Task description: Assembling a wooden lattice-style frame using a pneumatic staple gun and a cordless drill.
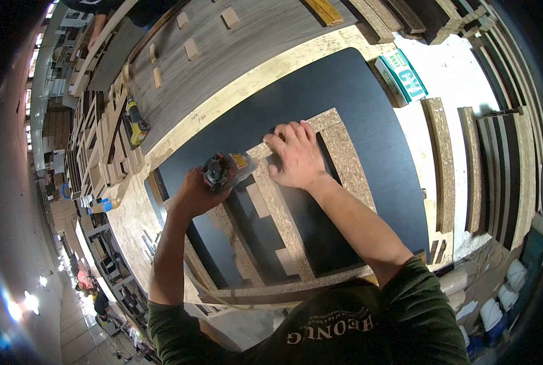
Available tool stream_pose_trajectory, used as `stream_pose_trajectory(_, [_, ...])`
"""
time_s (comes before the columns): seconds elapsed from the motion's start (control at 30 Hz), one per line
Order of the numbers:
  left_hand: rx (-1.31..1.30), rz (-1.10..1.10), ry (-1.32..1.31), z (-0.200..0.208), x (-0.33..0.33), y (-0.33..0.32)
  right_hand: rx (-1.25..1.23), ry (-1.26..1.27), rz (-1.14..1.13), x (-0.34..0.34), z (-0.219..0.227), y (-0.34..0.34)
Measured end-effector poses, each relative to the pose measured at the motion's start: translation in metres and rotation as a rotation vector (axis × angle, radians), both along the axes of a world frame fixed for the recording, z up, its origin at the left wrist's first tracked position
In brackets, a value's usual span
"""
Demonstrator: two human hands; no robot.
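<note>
A dark, smooth panel [387,164] with rounded corners lies in front of me, with a frame of chipboard strips [286,228] on it. My left hand [192,190] is closed round what looks like a nail gun [222,169], seen from its round black-and-red end. The nail gun is over the left end of the frame's far crosspiece, and its tip is hidden. My right hand [299,157] grips that crosspiece [326,120], fingers over its far edge and thumb on the near side. Small light blocks [258,201] lie beside the strips.
A green-and-white box [401,76] stands by the panel's far right corner. Loose chipboard strips [440,164] lie at the right. A yellow-green power tool [136,123] rests at the left, near a grey board [229,58] carrying small blocks. Wood pieces are stacked around the bench.
</note>
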State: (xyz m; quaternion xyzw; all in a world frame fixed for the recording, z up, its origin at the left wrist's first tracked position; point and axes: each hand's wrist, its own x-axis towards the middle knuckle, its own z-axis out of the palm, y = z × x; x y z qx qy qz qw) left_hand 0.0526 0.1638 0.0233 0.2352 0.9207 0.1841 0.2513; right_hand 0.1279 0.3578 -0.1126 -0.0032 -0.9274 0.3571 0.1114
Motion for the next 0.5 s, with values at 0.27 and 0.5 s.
stream_pose_trajectory(0.27, [0.005, 0.021, -0.043, -0.008, -0.005, -0.004, 0.011, -0.001, -0.007, -0.001, 0.003, 0.001])
stream_pose_trajectory(0.5, [-0.076, 0.029, -0.020, 0.026, 0.017, 0.017, -0.095, -0.010, 0.039, 0.007, 0.011, 0.012])
